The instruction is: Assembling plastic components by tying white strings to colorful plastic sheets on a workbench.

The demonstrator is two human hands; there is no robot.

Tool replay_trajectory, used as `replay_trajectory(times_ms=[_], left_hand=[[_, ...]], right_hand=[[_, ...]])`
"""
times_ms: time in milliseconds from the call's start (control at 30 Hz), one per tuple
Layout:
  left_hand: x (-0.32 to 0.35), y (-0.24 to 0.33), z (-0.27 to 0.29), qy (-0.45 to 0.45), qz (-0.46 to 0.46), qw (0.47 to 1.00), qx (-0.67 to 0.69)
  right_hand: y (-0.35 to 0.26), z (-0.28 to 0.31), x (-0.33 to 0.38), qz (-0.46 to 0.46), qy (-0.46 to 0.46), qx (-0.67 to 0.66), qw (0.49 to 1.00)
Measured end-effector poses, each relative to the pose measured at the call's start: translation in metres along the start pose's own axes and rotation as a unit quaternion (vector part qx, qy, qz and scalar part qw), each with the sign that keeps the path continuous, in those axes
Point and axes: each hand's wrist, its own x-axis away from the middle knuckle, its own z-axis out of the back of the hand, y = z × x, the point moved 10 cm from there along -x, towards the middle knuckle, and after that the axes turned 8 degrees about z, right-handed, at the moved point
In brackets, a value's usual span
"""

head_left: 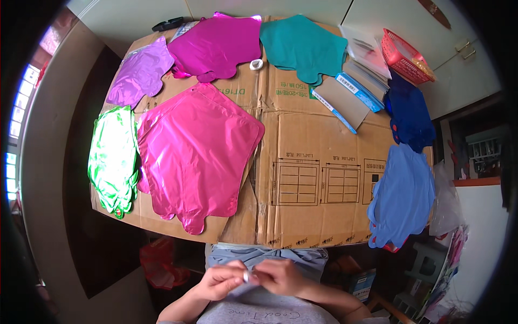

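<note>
Close in front of my body, above my lap, my left hand (223, 279) and my right hand (281, 276) meet with fingers closed. A small white thing (247, 276) is pinched between their fingertips; its kind is too small to make out. Beyond them, on the cardboard-covered table, lies a large flat pink foil sheet (197, 156) with a rounded tab, like an uninflated foil balloon. It is the nearest big piece, on the left half. A small white ring-shaped roll (256, 64) sits at the far middle of the cardboard.
Stacks of similar foil pieces ring the cardboard (302, 135): green (112, 162), lilac (141, 73), purple (218, 46), teal (303, 48), dark blue (411, 113), light blue (403, 194). At the far right are flat boxes (359, 92) and a red basket (404, 56).
</note>
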Motion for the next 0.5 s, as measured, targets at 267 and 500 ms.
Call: replay_trajectory(times_ms=[267, 500], left_hand=[[-0.004, 0.002, -0.004, -0.007, 0.018, 0.999, -0.043], [-0.004, 0.008, -0.01, -0.083, -0.003, 0.997, 0.009]], right_hand=[[0.002, 0.006, -0.006, -0.027, 0.025, -0.035, 0.999], [-0.006, 0.018, -0.004, -0.028, 0.053, -0.035, 0.998]])
